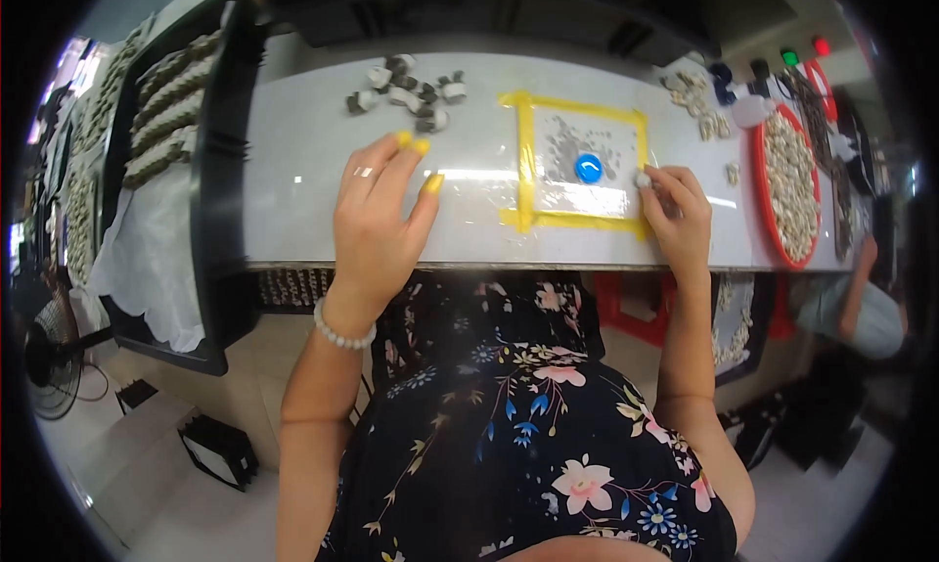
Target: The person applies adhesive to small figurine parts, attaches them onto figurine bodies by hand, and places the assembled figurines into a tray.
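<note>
Currently our right hand (675, 215) pinches a small white part (643, 180) at the yellow taped square (577, 161) on the bench (293, 171); left hand (377, 220), fingers apart, rests flat. Next likely needs accurate placement.

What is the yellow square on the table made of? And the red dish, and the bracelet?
The yellow square looks like strips of matte paper tape, flat with overlapping corners. The red dish seems to be glossy plastic, judging by its thin, bright rim. The bracelet on the left wrist looks like round white pearly beads; real or plastic cannot be told.
</note>
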`<control>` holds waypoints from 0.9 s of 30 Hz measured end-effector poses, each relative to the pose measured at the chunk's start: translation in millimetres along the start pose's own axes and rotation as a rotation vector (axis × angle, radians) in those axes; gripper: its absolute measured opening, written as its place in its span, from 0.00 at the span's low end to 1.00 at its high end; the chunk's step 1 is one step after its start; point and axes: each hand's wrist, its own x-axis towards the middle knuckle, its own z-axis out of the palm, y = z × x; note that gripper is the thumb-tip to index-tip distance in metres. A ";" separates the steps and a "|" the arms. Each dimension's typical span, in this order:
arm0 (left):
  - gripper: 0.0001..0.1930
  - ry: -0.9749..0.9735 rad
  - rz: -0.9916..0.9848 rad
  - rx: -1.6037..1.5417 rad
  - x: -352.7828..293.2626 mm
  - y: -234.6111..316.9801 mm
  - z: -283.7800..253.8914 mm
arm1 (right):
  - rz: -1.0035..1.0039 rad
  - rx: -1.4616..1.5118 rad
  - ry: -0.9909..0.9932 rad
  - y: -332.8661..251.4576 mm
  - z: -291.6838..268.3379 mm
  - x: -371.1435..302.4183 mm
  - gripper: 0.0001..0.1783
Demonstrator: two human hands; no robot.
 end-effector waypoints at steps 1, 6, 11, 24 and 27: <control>0.16 -0.031 0.010 0.013 9.5 3.5 12.7 | 0.028 0.000 -0.002 -0.8 -0.4 -1.0 0.12; 0.15 -0.176 -0.099 0.151 24.6 4.7 46.5 | 0.061 -0.023 0.006 -5.3 -8.7 -4.8 0.12; 0.15 -0.282 -0.181 -0.053 18.7 12.7 44.0 | -0.101 0.149 -0.130 -17.2 -4.5 2.9 0.13; 0.17 -0.239 0.036 -0.068 9.7 13.1 39.2 | -0.374 -0.151 -0.191 -29.6 8.9 30.7 0.10; 0.17 -0.359 0.015 -0.089 8.8 12.0 42.6 | -0.371 -0.214 -0.246 -32.1 5.2 31.6 0.09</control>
